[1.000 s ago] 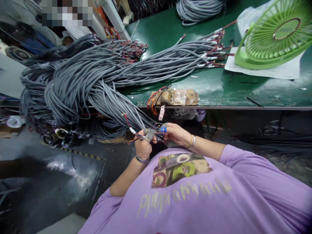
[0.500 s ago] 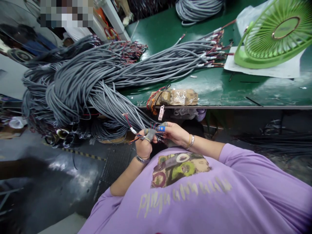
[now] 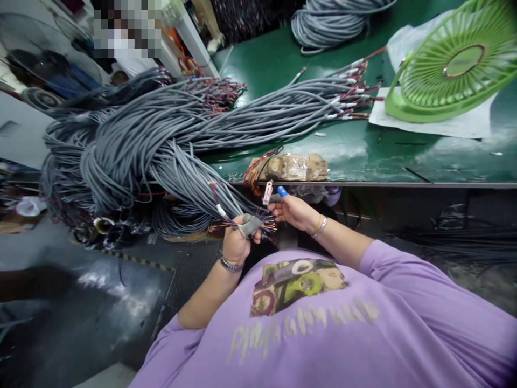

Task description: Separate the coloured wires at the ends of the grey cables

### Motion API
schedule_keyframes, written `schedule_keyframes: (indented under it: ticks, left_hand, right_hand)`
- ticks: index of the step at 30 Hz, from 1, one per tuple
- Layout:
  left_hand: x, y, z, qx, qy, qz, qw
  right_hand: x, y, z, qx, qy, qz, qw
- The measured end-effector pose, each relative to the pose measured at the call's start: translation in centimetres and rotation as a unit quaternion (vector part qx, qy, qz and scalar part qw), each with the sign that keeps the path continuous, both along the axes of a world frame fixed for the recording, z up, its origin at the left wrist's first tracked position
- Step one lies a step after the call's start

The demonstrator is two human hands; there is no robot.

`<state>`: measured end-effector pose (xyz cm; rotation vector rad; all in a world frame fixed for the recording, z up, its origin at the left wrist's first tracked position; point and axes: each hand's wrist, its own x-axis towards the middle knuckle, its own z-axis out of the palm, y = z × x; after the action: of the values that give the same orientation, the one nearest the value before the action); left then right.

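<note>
My left hand [image 3: 238, 240] is closed around the end of a grey cable, with grey wrapping on its fingers. Thin coloured wires [image 3: 264, 220] fan out from the grip toward the right. Just to the right of these wires is my right hand [image 3: 298, 211], its blue-tipped thumb raised away from the half-curled fingers. Nothing shows in it. One finger there also has a grey covering. A thick bundle of grey cables [image 3: 194, 170] hangs over the table edge down to my left hand. One cable end with a white sleeve [image 3: 221, 210] sticks up beside that hand.
The green table [image 3: 355, 156] bears heaped grey cables [image 3: 133, 134] and a cable coil [image 3: 331, 27]. A green fan [image 3: 436, 75] stands at right on white paper. A taped wooden block [image 3: 299, 167] with wires lies at the front edge. Another person [image 3: 131, 56] is at upper left.
My right hand has drawn away from the wires to the right, and its thumb has lifted off. My left hand keeps its hold on the cable. The view has shifted slightly.
</note>
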<state>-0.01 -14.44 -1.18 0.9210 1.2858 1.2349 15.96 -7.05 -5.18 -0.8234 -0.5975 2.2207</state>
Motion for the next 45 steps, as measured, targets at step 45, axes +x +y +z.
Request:
schedule_keyframes:
  ticks: [45]
  left_hand:
    - [1.1,-0.1,-0.1,0.014,0.043,-0.033,0.998]
  right_hand:
    - [-1.6,0.6,0.7,-0.009,0.134,-0.016,0.991]
